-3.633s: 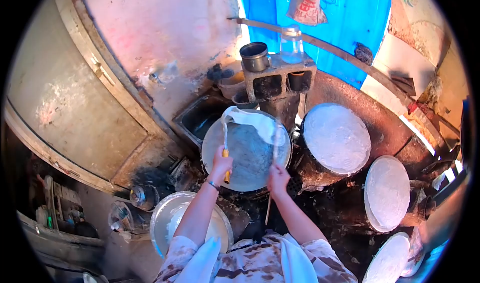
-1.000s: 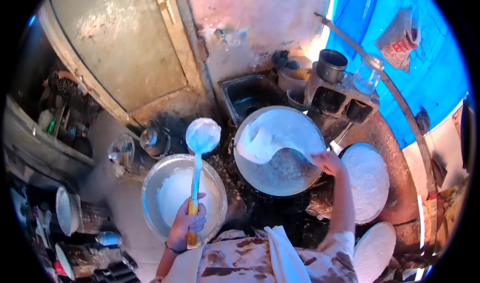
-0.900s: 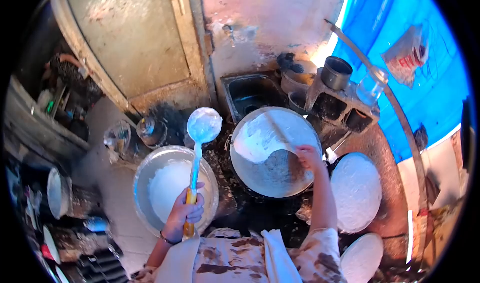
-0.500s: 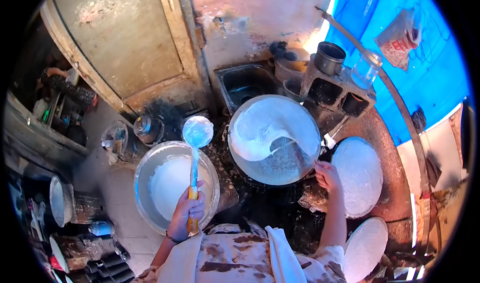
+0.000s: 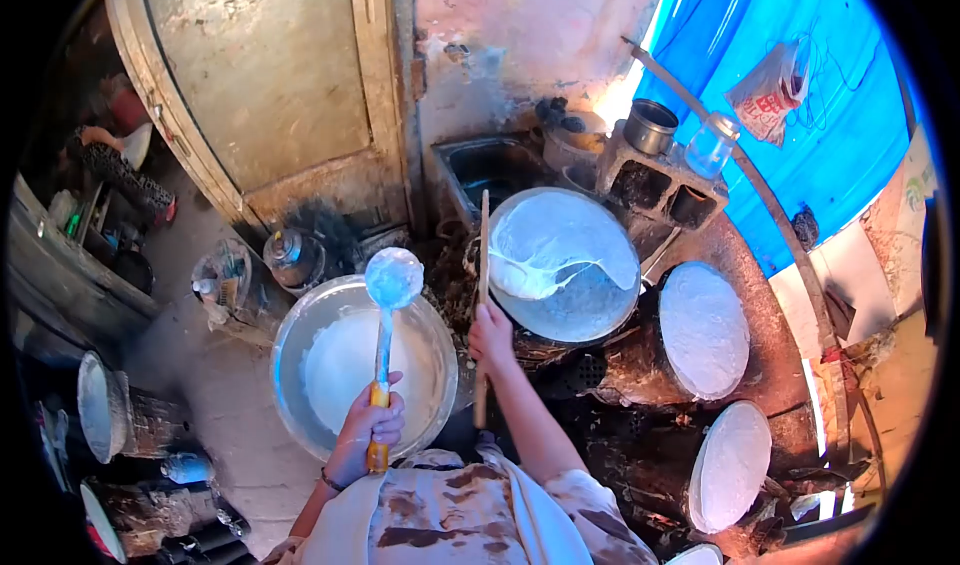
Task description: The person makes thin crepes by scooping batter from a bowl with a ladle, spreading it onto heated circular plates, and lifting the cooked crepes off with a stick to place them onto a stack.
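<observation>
My left hand [image 5: 374,427] is closed around the yellow handle of a ladle [image 5: 395,278]. Its batter-coated bowl is raised over the far rim of a wide metal basin [image 5: 284,390] of white batter [image 5: 345,365]. In my right hand [image 5: 491,337] is a long, thin wooden stick [image 5: 484,240], roughly upright at the left edge of a large round griddle [image 5: 575,315]. A white, wavy-edged sheet of batter [image 5: 560,230] covers the griddle's far part, while grey surface shows on the near side.
To the right, two white-topped round griddles [image 5: 704,330] [image 5: 730,465] stand on the stove. A cinder block [image 5: 640,180] bears a metal pot [image 5: 650,127] and a glass jar [image 5: 712,145]. A kettle [image 5: 290,255] sits behind the basin. At far left is another person [image 5: 120,170].
My right hand has moved left from the griddle's right edge to its left side, with the stick now upright. The batter's edge has changed shape. The ladle stays raised, and the view has shifted.
</observation>
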`<state>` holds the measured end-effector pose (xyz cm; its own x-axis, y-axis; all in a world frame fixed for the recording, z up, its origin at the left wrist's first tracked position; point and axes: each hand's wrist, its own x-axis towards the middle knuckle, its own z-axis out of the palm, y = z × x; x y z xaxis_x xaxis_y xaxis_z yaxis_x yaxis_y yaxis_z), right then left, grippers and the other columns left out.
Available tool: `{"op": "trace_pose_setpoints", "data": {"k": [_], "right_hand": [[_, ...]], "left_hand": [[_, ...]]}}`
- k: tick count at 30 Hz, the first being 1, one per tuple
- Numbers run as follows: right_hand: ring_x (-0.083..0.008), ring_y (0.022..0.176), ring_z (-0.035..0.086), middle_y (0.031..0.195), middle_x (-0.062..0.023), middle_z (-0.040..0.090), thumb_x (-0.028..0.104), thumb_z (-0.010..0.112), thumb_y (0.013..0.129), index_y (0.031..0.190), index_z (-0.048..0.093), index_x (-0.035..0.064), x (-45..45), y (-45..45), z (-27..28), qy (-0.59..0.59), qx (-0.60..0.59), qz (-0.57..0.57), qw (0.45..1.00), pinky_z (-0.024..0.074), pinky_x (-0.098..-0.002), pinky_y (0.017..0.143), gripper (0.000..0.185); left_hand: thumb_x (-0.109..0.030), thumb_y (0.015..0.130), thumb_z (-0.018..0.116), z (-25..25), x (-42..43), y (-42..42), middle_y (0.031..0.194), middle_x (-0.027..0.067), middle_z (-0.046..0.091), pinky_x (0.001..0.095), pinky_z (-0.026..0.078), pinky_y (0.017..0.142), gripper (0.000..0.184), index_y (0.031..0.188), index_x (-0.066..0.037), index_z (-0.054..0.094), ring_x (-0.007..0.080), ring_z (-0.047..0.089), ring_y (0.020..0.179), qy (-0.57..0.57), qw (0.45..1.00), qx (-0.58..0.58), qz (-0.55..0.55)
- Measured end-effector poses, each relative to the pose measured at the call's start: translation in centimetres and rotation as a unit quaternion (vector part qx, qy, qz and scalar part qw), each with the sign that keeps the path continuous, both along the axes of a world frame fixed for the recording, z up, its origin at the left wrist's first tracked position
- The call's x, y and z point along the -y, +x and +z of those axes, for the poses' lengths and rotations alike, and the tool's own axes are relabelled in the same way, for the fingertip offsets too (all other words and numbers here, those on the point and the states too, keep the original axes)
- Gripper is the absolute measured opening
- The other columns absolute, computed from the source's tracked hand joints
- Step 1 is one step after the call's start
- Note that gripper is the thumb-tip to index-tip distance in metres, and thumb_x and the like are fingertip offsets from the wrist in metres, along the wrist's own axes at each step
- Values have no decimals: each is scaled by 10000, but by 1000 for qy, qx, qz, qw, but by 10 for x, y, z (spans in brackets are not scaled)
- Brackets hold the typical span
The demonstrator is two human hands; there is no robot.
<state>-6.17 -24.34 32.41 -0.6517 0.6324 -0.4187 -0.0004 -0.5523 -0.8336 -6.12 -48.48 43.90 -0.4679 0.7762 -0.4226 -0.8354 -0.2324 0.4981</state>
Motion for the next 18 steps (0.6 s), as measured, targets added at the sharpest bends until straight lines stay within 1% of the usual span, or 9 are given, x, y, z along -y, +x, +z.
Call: {"op": "trace_pose_setpoints", "data": {"k": [1, 4, 8, 10, 12, 14, 15, 16, 18], "right_hand": [[-63, 346, 270, 532, 44, 311, 281, 438, 938, 906, 449, 180, 11, -10, -9, -12, 26, -52, 998, 224, -227, 302, 106], [-65, 344, 269, 530, 40, 309, 282, 428, 941, 881, 446, 182, 21, 18, -31, -51, 36, -83, 995, 223, -227, 301, 118], [-63, 342, 263, 525, 39, 305, 300, 420, 946, 829, 426, 185, 15, 104, -19, -41, 79, -103, 991, 220, -224, 304, 164], [-65, 342, 258, 529, 38, 302, 313, 415, 944, 801, 406, 174, 8, 130, -8, -36, 71, -129, 988, 225, -223, 306, 200], [-77, 335, 283, 515, 32, 311, 309, 400, 946, 793, 399, 158, 4, 128, 2, -19, 71, -163, 984, 249, -236, 300, 216], [-90, 331, 321, 495, 24, 327, 299, 412, 941, 791, 409, 136, 14, 102, 5, 20, 110, -252, 961, 286, -255, 294, 221], [-97, 331, 353, 481, 16, 344, 284, 443, 930, 774, 405, 115, 17, 95, -6, 56, 112, -210, 970, 320, -269, 296, 233], [-93, 330, 353, 483, 23, 344, 264, 476, 914, 805, 457, 105, 25, 95, -15, 100, 110, -127, 981, 331, -263, 301, 194], [-88, 329, 350, 481, 35, 342, 246, 485, 909, 851, 516, 111, 29, 111, -31, 105, 183, -46, 976, 329, -252, 303, 150]], "left_hand": [[59, 776, 430, 1, 5, 0, 785, 26, 432, 143, 302, 427, 525, 1282, -68, 369, 32, 344, 524, 0, 1000, 3, 0], [54, 782, 430, -2, 19, -2, 791, 23, 435, 140, 306, 438, 513, 1277, -64, 367, 30, 344, 533, 12, 1000, 16, 6], [53, 785, 418, -10, 39, -9, 801, 24, 438, 140, 312, 446, 498, 1267, -62, 371, 28, 346, 537, 12, 1000, 15, -2], [54, 786, 414, -10, 41, -12, 804, 25, 440, 141, 314, 446, 492, 1262, -62, 375, 28, 348, 538, 4, 1000, 14, -9], [54, 788, 415, -14, 35, -13, 803, 25, 444, 140, 315, 442, 477, 1249, -63, 383, 29, 349, 533, 25, 999, 42, -3], [51, 791, 421, -13, 25, -14, 800, 22, 444, 140, 316, 440, 471, 1246, -66, 387, 29, 349, 527, 33, 998, 57, -5], [47, 794, 428, -13, 17, -13, 797, 19, 444, 139, 317, 438, 465, 1243, -69, 390, 29, 349, 522, 32, 997, 70, -6], [47, 794, 428, -14, 11, -11, 797, 19, 444, 139, 317, 438, 465, 1243, -69, 390, 29, 349, 522, 35, 997, 68, -9], [40, 801, 440, -14, 5, -15, 793, 11, 441, 137, 318, 435, 454, 1239, -76, 398, 28, 349, 515, 38, 995, 82, -45]]}}
